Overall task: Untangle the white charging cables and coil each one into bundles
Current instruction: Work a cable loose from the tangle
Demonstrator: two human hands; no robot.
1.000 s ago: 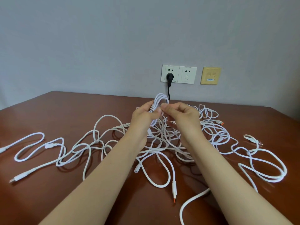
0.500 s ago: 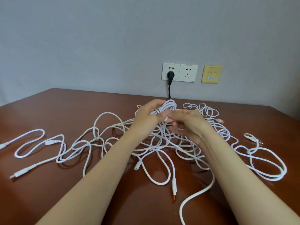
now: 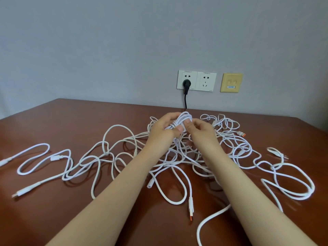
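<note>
A tangle of white charging cables (image 3: pixel 179 162) sprawls across the brown table (image 3: pixel 53 219). Above its middle, my left hand (image 3: pixel 164 129) grips a small coiled bundle of white cable (image 3: pixel 184 118), thumb across the loops. My right hand (image 3: pixel 200 129) pinches the same bundle from the right side, its fingers curled. The cable running down from the bundle disappears into the tangle between my wrists. Loose ends with orange-tipped plugs lie at the front (image 3: pixel 191 210) and at the back right (image 3: pixel 241 134).
Cable loops spread far left (image 3: pixel 33 157) and far right (image 3: pixel 291 181). On the wall behind are two white sockets (image 3: pixel 196 81) with a black plug (image 3: pixel 186 84) and cord hanging to the table's back edge, plus a beige wall plate (image 3: pixel 231 82).
The coiled bundle and both hands have dropped lower, closer to the tangle. My right hand has turned and now pinches the bundle from the right.
</note>
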